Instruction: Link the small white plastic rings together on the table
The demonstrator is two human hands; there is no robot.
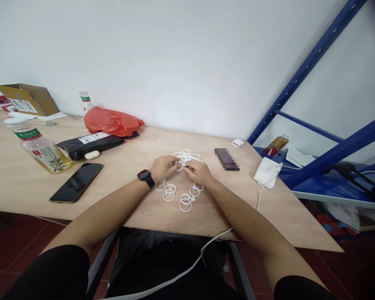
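My left hand (164, 168) and my right hand (199, 171) meet over the middle of the table, fingertips pinched on a white plastic ring (181, 168) between them. A black smartwatch (146, 178) is on my left wrist. Just beyond my fingers lies a heap of similar white rings (185, 155). Closer to me, several more are spread on the wood: a left group (169, 192) near my left wrist and a right group (185, 203) below my right hand. Small tabs show on some rings; finer detail is too small to make out.
On the left of the table (143, 216) are a phone (76, 183), a drink bottle (43, 146), a black parcel (90, 143) and a red plastic bag (112, 121). To the right lie a blurred dark object (226, 159) and a white power bank (266, 173) with a cable. Blue shelving (340, 143) stands beyond.
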